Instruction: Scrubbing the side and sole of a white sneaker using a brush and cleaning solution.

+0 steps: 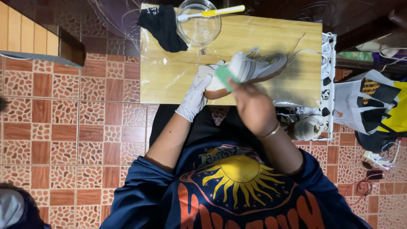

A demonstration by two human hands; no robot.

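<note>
A white sneaker [258, 68] with a brown sole lies on its side on a small wooden table [169, 72] covered with clear plastic. My left hand [197, 93], in a white glove, grips the sneaker's toe end. My right hand [250, 104], bare with a thin bracelet at the wrist, presses a green sponge [224, 76] against the shoe's side near the toe. The laces trail toward the table's far right.
A clear glass bowl [198, 26] with a yellow-handled toothbrush [216, 12] across it stands at the table's far edge, beside a black cloth [163, 25]. More white shoes [309, 127] and bags [369, 106] lie on the tiled floor to the right.
</note>
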